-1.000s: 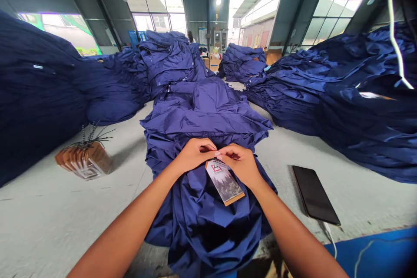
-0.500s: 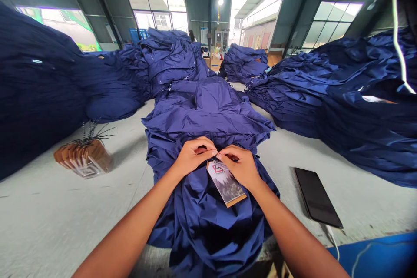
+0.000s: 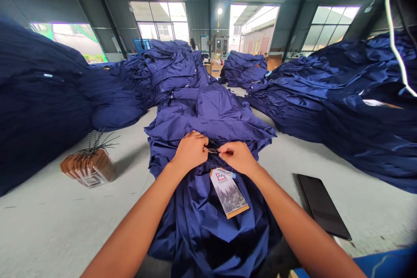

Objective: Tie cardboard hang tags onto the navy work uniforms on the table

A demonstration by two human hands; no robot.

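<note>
A navy garment (image 3: 224, 230) lies bunched on top of a stack of the same cloth in front of me. On it rests a hang tag (image 3: 230, 195) with a forest picture, a red logo and a brown lower edge; a thin dark-and-white string runs from its top. Just above the tag, my left hand (image 3: 191, 151) is closed, fingers curled, at one end of a small pale strip (image 3: 213, 150). At the strip's other end my right hand (image 3: 240, 156) is pinched; what lies between its fingertips is too small to make out.
A bundle of strung brown tags (image 3: 87, 167) stands on the pale table (image 3: 127, 208) at left. A dark phone (image 3: 322, 206) lies at right. Large heaps of navy garments rise on the left (image 3: 42, 104) and right (image 3: 325, 95), with another pile (image 3: 176, 65) farther back.
My hands, fingertips together half a second ago, have drawn apart, and the pale strip shows between them. My left hand has turned knuckles-up. The hang tag now lies lower and uncovered.
</note>
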